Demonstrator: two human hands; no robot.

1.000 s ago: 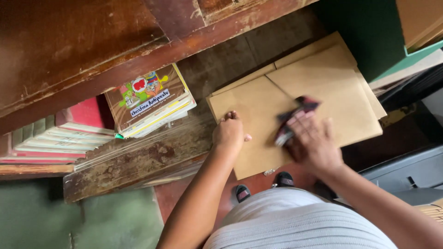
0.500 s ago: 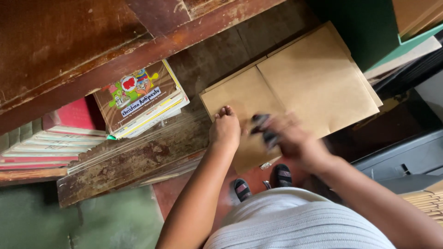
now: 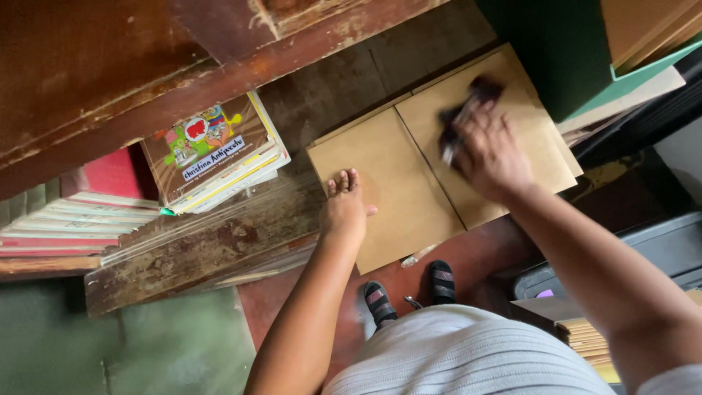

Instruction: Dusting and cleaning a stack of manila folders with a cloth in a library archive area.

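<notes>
Right hand (image 3: 491, 155) moving up and away across brown cardboard sheets (image 3: 439, 157) since half second ago, fingers closed around dark blurred object (image 3: 462, 121). Sheets plain tan, flat, overlapping, lying on worn wooden surface (image 3: 219, 245) beside book stack (image 3: 212, 153). Left hand (image 3: 345, 208) staying pressed flat, fingers extended, pinning near sheet edge, gripping nothing.

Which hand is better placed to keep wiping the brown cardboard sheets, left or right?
Right. The right hand already holds the dark cloth on the far cardboard sheet, while the left hand lies flat on the near sheet, probably steadying it.
</notes>
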